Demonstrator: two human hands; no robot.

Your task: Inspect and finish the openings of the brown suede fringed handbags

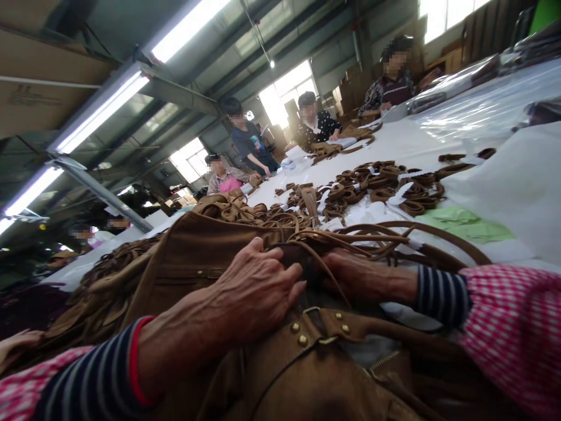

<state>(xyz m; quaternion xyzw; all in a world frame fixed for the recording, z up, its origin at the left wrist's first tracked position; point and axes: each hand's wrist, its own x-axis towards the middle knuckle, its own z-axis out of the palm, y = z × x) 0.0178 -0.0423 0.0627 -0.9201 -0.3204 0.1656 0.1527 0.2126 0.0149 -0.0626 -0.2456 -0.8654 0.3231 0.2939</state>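
A brown bag (188,251) with buckles, brass rivets and a zip lies right in front of me. My left hand (258,286) has its fingers curled over the dark edge of the bag's opening. From the right, my right hand (350,272) reaches into the same opening; its fingers are hidden by dark material and a thin cord. Just below my left hand, a riveted strap (322,327) runs through metal rings. Part of a brass zip (385,361) shows at the lower right, beside whitish material.
Rolled brown straps (381,181) with white tags lie across the white table (394,128). A light green sheet (468,223) is at the right. More brown pieces (109,286) are heaped at the left, near another person's hand (20,345). Several co-workers are along the table.
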